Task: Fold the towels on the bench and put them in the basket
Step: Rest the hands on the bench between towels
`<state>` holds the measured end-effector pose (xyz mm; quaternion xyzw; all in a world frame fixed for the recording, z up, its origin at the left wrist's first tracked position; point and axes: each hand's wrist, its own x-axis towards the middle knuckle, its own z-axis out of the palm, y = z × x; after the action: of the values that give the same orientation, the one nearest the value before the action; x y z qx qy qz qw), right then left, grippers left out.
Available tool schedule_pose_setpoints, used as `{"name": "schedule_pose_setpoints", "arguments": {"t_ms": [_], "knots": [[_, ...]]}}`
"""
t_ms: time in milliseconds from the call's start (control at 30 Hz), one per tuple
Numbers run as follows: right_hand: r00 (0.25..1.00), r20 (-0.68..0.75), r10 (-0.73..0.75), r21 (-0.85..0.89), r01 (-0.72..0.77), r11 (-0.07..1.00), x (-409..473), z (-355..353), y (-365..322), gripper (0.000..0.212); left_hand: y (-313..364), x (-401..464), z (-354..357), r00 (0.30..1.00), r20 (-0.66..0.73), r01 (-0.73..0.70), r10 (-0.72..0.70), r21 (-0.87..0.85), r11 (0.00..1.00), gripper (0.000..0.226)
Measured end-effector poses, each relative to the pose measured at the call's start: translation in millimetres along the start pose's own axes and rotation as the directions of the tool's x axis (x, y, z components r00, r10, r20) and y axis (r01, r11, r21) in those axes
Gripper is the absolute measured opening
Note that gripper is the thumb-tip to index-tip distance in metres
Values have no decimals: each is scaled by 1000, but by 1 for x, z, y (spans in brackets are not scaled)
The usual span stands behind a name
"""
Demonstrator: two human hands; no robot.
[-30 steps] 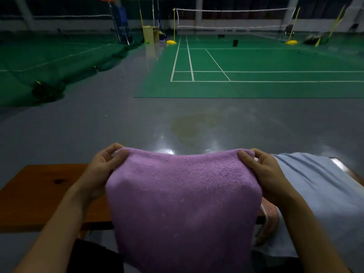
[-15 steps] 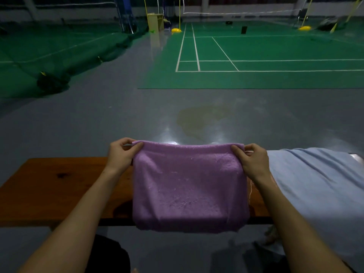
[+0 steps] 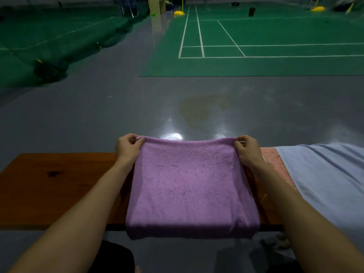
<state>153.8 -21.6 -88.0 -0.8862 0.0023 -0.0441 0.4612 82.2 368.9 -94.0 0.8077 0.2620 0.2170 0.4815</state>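
Head cam, the only view here. The purple towel [image 3: 189, 186] is lying folded across the wooden bench [image 3: 59, 186], and I'll use that bench as the reference for everything. The towel covers the bench's middle, with its near edge hanging a bit over the bench's front edge toward the person, and its far edge lifted slightly at the bench's back edge.

The left hand [image 3: 128, 147] is pinching the towel's far left corner, thumb and fingers curled around the fabric, right at the back edge of the bench. The right hand [image 3: 247, 150] is doing the same on the far right corner, fingers clamped on the cloth. Both forearms reach in from the bench's front side, one on each flank of the towel.

Toward the right end of the bench there's a pink towel [image 3: 275, 164] lying just beside the purple one, partly tucked under a light blue towel [image 3: 325, 178] that drapes over the bench's right end and spills off its front. The left part of the bench is bare wood with a dark knot in it.

Beyond the bench's back edge is a shiny grey floor [image 3: 98, 115] with light glare, and further out a green badminton court [image 3: 256, 36] with white lines. No basket is visible in the picture.
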Motion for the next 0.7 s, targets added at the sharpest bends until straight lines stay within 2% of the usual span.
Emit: {"name": "schedule_pose_setpoints", "arguments": {"t_ms": [167,267,367,500,600,700], "knots": [[996,-73,-54,-115,46,992,-1,10,-3,18,-2,4,9,1000,-12,-19,21,117,993,10],[997,-59,-60,-170,49,984,-8,6,-2,29,1,0,8,999,23,-43,39,191,981,20],[998,-32,-61,-219,53,974,-22,-1,-5,34,11,-17,-1,983,138,-155,118,293,944,36],[993,112,42,-293,-8,956,-57,-24,-16,32,30,-61,-16,908,354,-346,224,332,878,32],[951,260,166,-467,-27,884,-99,-43,-16,19,36,-101,-28,840,493,-418,228,317,852,33],[938,279,207,-534,-28,845,-135,-45,-8,30,35,-135,-30,794,568,-459,217,326,826,40]]}}
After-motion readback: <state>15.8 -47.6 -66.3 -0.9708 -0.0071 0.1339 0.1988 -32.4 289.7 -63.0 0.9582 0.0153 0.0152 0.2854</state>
